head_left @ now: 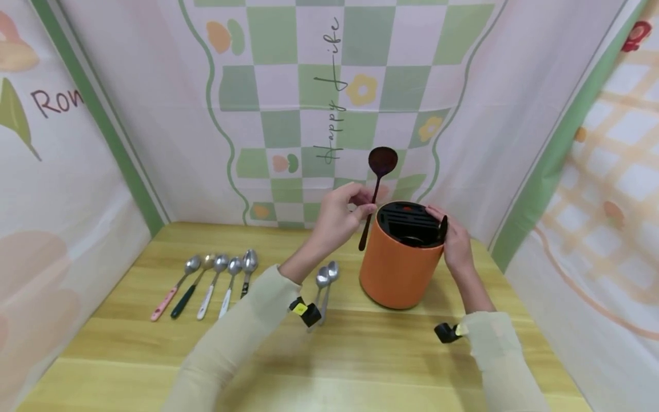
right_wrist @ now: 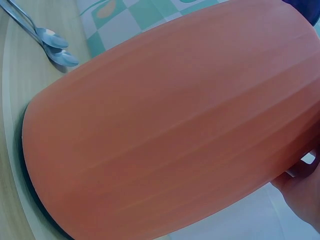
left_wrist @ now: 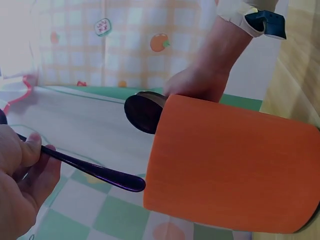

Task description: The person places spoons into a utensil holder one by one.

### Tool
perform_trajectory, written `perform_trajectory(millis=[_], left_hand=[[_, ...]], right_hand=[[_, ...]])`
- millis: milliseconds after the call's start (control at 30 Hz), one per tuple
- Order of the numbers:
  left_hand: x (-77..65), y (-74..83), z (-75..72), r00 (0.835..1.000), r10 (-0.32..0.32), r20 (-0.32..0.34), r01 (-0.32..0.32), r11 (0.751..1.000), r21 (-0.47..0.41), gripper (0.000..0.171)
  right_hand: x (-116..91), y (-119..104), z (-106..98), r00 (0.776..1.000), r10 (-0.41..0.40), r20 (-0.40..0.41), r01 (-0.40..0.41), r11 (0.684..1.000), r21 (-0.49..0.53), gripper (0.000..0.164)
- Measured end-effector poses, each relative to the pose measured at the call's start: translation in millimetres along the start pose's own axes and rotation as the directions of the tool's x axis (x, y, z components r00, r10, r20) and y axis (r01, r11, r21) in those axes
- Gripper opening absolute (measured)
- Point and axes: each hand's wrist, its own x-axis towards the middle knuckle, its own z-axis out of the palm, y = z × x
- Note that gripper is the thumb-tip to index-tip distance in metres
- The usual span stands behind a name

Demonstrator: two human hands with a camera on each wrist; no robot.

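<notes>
My left hand (head_left: 342, 214) pinches a dark, round-bowled spoon (head_left: 382, 162) by its thin handle, between thumb and fingers. The bowl points up, and the handle's end hangs beside the orange utensil holder (head_left: 399, 269). In the left wrist view the handle tip (left_wrist: 132, 182) overlaps the holder's rim edge. A slotted black insert (head_left: 407, 214) fills the holder's top. My right hand (head_left: 457, 243) grips the holder at its right side, fingers over the rim. Another dark spoon (left_wrist: 142, 111) sticks out of the holder near that hand. The holder stands on the table.
Several metal spoons (head_left: 220, 264) with coloured handles lie in a row on the left of the wooden table (head_left: 360, 366). Two silver spoons (head_left: 322, 277) lie between my left forearm and the holder. Patterned cloth (head_left: 329, 103) hangs behind and at both sides.
</notes>
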Motion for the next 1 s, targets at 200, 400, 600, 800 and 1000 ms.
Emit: perform_trajectory(millis=[200, 400, 600, 800, 1000], left_hand=[[10.5, 9.0, 8.6, 1.0, 0.013, 0.002, -0.013, 1.0, -0.013, 0.007], [21.5, 16.9, 17.6, 0.999, 0.031, 0.018, -0.031, 0.999, -0.014, 0.009], [33.7, 19.0, 26.2, 0.998, 0.046, 0.033, -0.043, 0.995, -0.087, 0.009], [42.8, 18.3, 37.6, 0.997, 0.067, 0.045, -0.063, 0.995, -0.078, 0.01], [48.1, 18.3, 53.2, 0.992, 0.067, 0.107, -0.063, 0.997, -0.037, 0.015]], right_hand=[[1, 1, 0, 1.0, -0.001, 0.0, 0.001, 1.0, 0.012, 0.052], [1, -1, -2, 1.0, -0.006, 0.012, 0.005, 0.999, 0.045, 0.052], [2, -4, 0, 1.0, -0.013, 0.006, 0.012, 0.999, 0.044, 0.051], [3, -3, 0, 1.0, -0.021, -0.008, 0.022, 1.0, 0.017, 0.051], [1, -1, -1, 1.0, 0.001, 0.008, -0.001, 1.0, 0.014, 0.053]])
